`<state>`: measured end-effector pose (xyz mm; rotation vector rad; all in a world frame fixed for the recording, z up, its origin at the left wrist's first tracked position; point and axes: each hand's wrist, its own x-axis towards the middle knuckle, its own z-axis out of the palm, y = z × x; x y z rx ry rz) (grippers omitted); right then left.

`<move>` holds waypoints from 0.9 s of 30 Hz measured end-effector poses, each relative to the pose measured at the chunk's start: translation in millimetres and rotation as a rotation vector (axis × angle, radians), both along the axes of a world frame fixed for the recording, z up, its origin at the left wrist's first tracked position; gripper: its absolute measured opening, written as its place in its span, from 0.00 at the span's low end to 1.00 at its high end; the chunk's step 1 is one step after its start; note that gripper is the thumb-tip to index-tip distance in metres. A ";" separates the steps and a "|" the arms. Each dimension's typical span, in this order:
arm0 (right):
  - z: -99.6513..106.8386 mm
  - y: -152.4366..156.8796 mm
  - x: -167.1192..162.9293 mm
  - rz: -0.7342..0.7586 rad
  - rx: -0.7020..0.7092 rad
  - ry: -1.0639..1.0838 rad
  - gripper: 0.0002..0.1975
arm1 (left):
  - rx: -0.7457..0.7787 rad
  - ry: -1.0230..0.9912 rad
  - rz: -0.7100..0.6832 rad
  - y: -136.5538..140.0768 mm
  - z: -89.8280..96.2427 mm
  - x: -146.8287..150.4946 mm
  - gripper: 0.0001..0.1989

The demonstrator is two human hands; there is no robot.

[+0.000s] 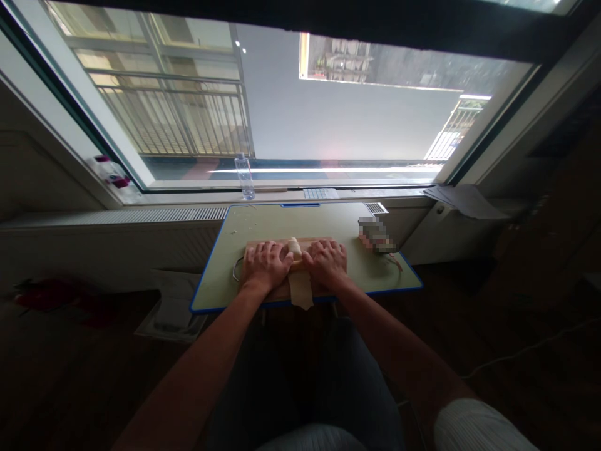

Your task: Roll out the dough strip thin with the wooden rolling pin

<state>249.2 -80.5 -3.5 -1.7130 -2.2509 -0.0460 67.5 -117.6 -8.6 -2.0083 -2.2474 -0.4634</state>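
A wooden board point(277, 292) lies on the small table in front of me. On it is a strip of pale dough point(301, 289), its near end hanging over the front edge and its far end point(294, 245) bunched into a thicker roll. A light wooden rolling pin point(298, 265) crosses the strip; only its middle shows. My left hand point(268, 262) is closed over the pin's left part and my right hand point(325, 258) over its right part. Both thumbs point inward, near the dough. The pin's ends are hidden under my hands.
The green table point(263, 219) has a blue rim, with a metal handle point(237, 269) beside the board. A blurred-out item point(375, 235) lies at the right. A clear bottle point(245, 176) stands on the windowsill, papers point(462, 199) at right. A radiator point(141, 244) runs behind.
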 end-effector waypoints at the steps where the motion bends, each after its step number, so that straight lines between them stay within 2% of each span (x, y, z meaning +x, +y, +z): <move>1: -0.4 -0.7 0.4 0.002 -0.001 0.000 0.23 | 0.002 -0.002 -0.001 -0.6 -0.2 0.2 0.22; 8: 0.8 -0.1 0.2 0.005 0.003 0.005 0.22 | 0.004 0.000 -0.005 2.1 -1.0 -1.2 0.23; 17: 2.1 11.8 -2.5 0.002 -0.006 -0.002 0.22 | -0.081 -0.020 0.005 15.2 1.4 -5.5 0.28; 27: 7.8 29.1 -6.4 0.016 -0.090 0.003 0.23 | -0.161 -0.049 0.004 30.2 6.9 -11.0 0.32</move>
